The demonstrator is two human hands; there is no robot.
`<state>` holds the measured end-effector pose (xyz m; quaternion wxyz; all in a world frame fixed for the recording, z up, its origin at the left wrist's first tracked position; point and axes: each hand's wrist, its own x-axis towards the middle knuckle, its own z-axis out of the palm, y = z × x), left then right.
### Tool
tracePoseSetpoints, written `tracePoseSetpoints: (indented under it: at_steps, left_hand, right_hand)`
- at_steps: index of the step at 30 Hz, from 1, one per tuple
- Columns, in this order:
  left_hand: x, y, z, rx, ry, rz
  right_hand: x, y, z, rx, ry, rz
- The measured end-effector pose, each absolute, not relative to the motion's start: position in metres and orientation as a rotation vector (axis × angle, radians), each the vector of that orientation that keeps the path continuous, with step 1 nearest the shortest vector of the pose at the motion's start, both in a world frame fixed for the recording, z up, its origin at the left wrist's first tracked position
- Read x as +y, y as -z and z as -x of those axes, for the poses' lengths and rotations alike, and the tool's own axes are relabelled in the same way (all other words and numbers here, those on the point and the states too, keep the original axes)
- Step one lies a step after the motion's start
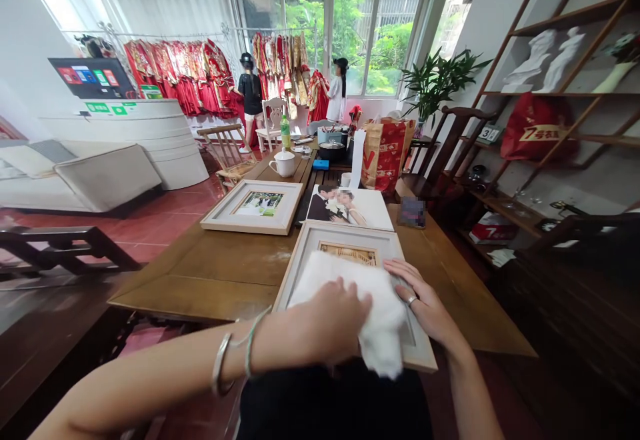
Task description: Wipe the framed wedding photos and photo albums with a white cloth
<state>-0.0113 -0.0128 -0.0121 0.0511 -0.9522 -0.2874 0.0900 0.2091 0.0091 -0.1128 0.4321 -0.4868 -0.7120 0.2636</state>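
Observation:
My left hand [333, 320], slightly blurred, grips a bunched white cloth [320, 280] with bent fingers. The cloth lies over the front of a pale wooden picture frame [425, 353], covering much of its glass, and one end hangs over the near rim. My right hand [420, 293], with a ring on one finger, holds the frame's right side, fingers across the rim. Part of a brownish picture [357, 253] shows inside. Beyond it lies a wedding photo print [347, 208], and to the left lies a second framed photo [255, 205].
On the wooden table [200, 273] stand a lidded white cup [284, 163], a green bottle [285, 133], a black pot [334, 150] and a red-brown paper bag [387, 153]. Two people are near racks of red garments [180, 77]. Shelves [600, 93] rise on the right.

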Motion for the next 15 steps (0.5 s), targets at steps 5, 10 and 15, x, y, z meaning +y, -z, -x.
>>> tracePoseSetpoints:
  at_steps: [5, 10, 15]
  left_hand:
    - [-0.055, 0.02, 0.015, -0.798, -0.113, 2.969]
    - [-0.02, 0.044, -0.001, -1.196, -0.236, 2.662]
    - [0.042, 0.048, -0.016, -1.392, -0.139, 2.521]
  right_hand:
    - [0.01, 0.114, -0.211, -1.783, -0.674, 1.187]
    - [0.009, 0.113, -0.208, -1.776, -0.671, 1.227]
    - [0.008, 0.114, -0.208, -1.759, -0.671, 1.278]
